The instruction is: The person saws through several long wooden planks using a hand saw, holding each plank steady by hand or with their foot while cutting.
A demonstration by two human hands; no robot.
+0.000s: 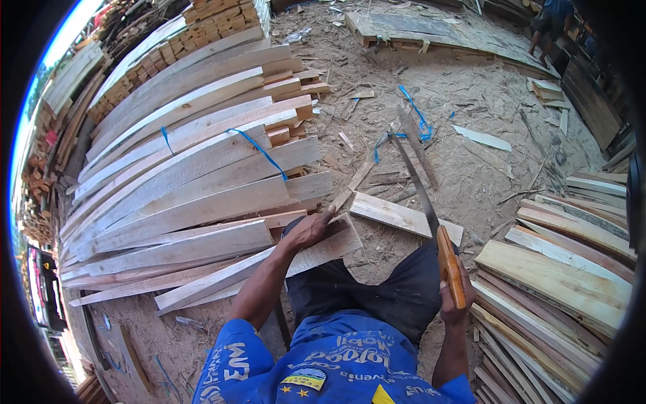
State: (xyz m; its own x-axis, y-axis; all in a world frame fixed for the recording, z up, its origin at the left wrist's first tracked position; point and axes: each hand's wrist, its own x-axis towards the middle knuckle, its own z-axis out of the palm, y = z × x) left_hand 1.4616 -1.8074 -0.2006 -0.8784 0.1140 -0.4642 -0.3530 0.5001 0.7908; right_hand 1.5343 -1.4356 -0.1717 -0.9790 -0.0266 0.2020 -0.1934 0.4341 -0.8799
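Observation:
My right hand (457, 297) grips the orange-brown wooden handle of a handsaw (418, 185). Its long dark blade points away from me and narrows at the far end; the teeth are too small to make out. The blade passes above a short loose board (397, 214) lying on the ground ahead of my knees. My left hand (308, 232) is closed on the near end of a pale plank (330, 250), which lies across my left thigh and runs back to the left. Part of that hand's grip is hidden from view.
A large stack of planks (202, 168) with blue straps (259, 151) fills the left. More boards (552, 276) lie at the right. Scraps and blue strapping (420, 124) litter the dusty ground. A low wooden platform (431, 34) and another person (555, 27) are farther off.

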